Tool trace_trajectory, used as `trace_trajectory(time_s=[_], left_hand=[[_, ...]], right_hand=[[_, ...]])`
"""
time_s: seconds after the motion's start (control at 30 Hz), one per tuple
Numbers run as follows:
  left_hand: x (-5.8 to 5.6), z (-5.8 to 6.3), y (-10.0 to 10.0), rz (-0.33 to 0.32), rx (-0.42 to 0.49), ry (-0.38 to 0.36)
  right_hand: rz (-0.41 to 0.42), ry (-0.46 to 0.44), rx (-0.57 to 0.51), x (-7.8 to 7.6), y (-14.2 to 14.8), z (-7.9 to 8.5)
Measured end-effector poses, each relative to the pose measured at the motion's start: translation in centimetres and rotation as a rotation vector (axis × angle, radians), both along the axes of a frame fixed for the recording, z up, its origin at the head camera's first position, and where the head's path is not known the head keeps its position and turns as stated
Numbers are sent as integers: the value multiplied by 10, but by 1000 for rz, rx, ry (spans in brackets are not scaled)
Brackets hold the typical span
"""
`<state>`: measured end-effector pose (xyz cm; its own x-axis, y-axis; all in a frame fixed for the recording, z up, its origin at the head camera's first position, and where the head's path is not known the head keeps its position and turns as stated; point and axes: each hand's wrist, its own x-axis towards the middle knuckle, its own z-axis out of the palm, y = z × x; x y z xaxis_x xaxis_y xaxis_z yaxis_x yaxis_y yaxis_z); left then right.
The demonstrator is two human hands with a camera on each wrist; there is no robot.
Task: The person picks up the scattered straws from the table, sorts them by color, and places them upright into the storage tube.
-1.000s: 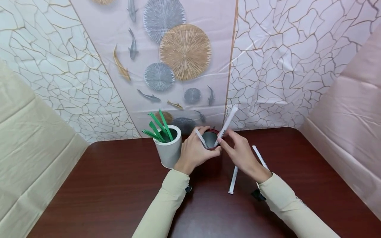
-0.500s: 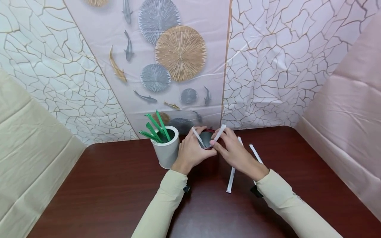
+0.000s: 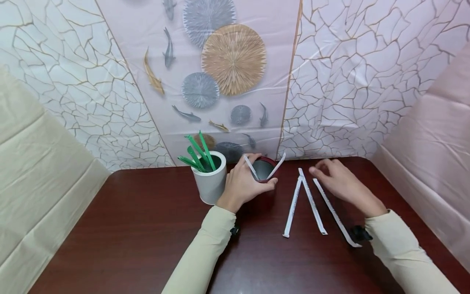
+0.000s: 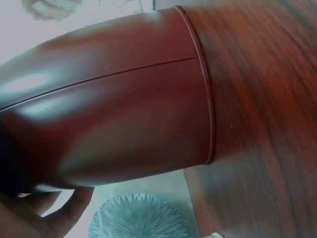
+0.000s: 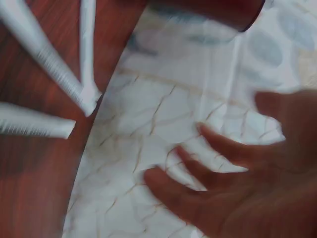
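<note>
My left hand (image 3: pixel 243 183) grips a dark red cylindrical cup (image 4: pixel 133 109) near its rim, thumb at the near side. The cup stands upright on the table, grey inside. Two slim white wrapped sticks lean in it, a left stick (image 3: pixel 251 166) and a right stick (image 3: pixel 277 165). My right hand (image 3: pixel 341 182) holds nothing; its fingers are spread and loosely bent in the right wrist view. It is above the table near the top of the rightmost white stick (image 3: pixel 335 214). Beside that lie two more printed white sticks (image 3: pixel 313 202), their far ends meeting in a narrow V.
A white cup (image 3: pixel 211 185) with several green sticks (image 3: pixel 201 153) stands just left of my left hand. The dark wooden table (image 3: pixel 147 228) ends at a patterned cloth backdrop (image 3: pixel 330 102), with plain cloth sides.
My right hand let go of a white stick, which now leans in the red cup, and moved right over the table. My left hand kept its grip on the cup.
</note>
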<state>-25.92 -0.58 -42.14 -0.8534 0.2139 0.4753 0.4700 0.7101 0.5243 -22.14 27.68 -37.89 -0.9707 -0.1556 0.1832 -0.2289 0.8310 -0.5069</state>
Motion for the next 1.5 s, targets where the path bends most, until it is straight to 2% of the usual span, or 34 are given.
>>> trace_trajectory(time_s=[0.07,0.17,0.3,0.4,0.43,0.53,0.63,0.73,0.8,1.0,1.1,1.2,1.3,1.4,1.5], left_hand=[[0,0,0,0,0,-4],[1,0,0,4,1,-18],[1,-2,1,0,3,-30],[2,-2,2,3,7,-23],[2,-1,2,5,8,-19],[2,0,1,9,7,-5],[1,0,0,7,9,1],[1,0,1,6,11,-5],[1,-1,1,6,14,-10],[2,-1,2,9,8,-15],[2,-1,3,10,10,-12],[2,-1,3,11,15,-7],[2,-2,2,15,18,-3],[2,-2,3,19,17,8],[2,-3,4,23,14,14]], right_hand=[[-11,-95,106,-3,11,-11],[-35,-212,182,-11,26,-36],[5,-227,206,-33,47,-82],[94,-220,159,-41,49,-91],[99,-230,143,-41,46,-90],[107,-268,104,-30,29,-68],[11,-273,162,-24,15,-57],[-75,-266,216,-21,9,-54],[-102,-266,225,-21,8,-54],[-99,-356,208,-26,13,-50],[-99,-372,187,-27,16,-50],[-92,-332,174,-27,18,-48],[-95,-244,151,-26,19,-40],[-108,-128,77,-21,17,-25],[-115,8,-29,-11,9,-2]])
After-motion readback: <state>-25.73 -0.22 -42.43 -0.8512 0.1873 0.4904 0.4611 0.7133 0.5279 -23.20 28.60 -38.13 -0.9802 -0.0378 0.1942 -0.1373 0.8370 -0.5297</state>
